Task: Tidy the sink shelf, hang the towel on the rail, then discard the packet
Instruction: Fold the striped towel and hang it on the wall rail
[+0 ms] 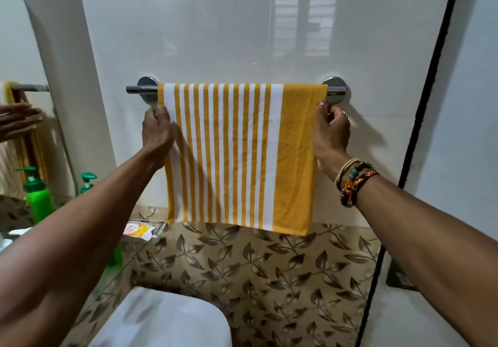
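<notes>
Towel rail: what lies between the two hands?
In the head view, the yellow-and-white striped towel draped over the rail spans from left hand to right hand.

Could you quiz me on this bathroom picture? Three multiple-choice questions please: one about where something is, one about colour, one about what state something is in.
1. Where is the packet?
A. Draped on the rail
B. On a small shelf below the towel's lower left corner
C. In the right hand

2. What colours is the towel?
A. Blue and grey
B. Plain green
C. Yellow and white stripes

3. What state is the towel in?
A. Draped over the rail
B. Crumpled on the floor
C. Rolled up on the shelf

Answers:
1. B, it lies on the clear shelf by the wall.
2. C, yellow bands alternate with white.
3. A, it hangs flat while the left hand and right hand grip its side edges.
</notes>
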`<act>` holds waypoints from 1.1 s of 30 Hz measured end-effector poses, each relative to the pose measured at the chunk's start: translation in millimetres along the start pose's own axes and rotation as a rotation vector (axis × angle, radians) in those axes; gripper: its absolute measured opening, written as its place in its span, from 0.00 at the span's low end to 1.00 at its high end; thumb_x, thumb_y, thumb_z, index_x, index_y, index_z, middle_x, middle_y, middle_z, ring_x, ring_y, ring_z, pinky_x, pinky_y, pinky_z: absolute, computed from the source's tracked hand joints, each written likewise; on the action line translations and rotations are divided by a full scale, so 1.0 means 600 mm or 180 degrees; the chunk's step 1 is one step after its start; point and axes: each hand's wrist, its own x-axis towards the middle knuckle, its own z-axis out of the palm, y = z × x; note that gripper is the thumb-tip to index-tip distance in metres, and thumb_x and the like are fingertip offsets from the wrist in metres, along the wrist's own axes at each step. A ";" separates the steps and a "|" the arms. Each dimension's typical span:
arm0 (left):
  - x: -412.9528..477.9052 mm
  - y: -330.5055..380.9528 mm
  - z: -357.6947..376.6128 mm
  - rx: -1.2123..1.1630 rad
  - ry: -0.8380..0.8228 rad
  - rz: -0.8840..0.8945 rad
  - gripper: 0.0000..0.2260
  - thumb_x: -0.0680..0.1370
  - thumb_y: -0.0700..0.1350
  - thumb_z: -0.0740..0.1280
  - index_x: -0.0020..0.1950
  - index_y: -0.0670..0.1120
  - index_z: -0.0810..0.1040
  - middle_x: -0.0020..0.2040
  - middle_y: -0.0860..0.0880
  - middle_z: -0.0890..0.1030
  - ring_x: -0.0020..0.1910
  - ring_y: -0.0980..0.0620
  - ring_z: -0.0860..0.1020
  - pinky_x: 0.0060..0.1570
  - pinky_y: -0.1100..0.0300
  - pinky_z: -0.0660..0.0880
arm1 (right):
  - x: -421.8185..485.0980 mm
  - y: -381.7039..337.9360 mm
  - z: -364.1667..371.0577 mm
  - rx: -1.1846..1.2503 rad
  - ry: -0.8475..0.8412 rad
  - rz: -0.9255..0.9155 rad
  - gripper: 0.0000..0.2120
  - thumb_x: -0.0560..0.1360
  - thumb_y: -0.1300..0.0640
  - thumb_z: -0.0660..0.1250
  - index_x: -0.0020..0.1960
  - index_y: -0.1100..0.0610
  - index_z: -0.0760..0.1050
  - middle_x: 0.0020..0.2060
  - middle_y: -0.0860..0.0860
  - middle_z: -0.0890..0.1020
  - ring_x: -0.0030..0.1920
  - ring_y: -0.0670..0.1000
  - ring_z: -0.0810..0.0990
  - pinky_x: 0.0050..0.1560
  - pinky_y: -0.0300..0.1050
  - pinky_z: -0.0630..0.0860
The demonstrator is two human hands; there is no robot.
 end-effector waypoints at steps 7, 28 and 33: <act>0.022 -0.033 0.010 -0.0416 -0.0176 -0.0264 0.23 0.82 0.61 0.49 0.53 0.46 0.75 0.46 0.52 0.79 0.42 0.55 0.77 0.50 0.54 0.75 | -0.004 0.027 0.010 -0.0408 -0.0075 -0.0111 0.13 0.83 0.50 0.54 0.45 0.54 0.71 0.33 0.44 0.71 0.34 0.46 0.69 0.42 0.44 0.67; -0.094 -0.210 0.021 0.0912 -0.0257 0.0178 0.17 0.82 0.61 0.48 0.52 0.47 0.62 0.40 0.53 0.72 0.34 0.58 0.71 0.31 0.61 0.64 | -0.090 0.160 0.006 -0.1500 -0.0340 -0.0182 0.16 0.85 0.50 0.50 0.52 0.58 0.73 0.47 0.56 0.80 0.47 0.59 0.78 0.46 0.50 0.72; -0.128 -0.249 0.021 0.1325 -0.0489 0.0103 0.17 0.82 0.60 0.50 0.53 0.46 0.60 0.40 0.50 0.72 0.31 0.57 0.70 0.28 0.61 0.62 | -0.113 0.189 0.004 -0.1834 -0.0563 -0.0105 0.14 0.85 0.50 0.50 0.51 0.56 0.71 0.49 0.58 0.81 0.49 0.62 0.79 0.48 0.54 0.76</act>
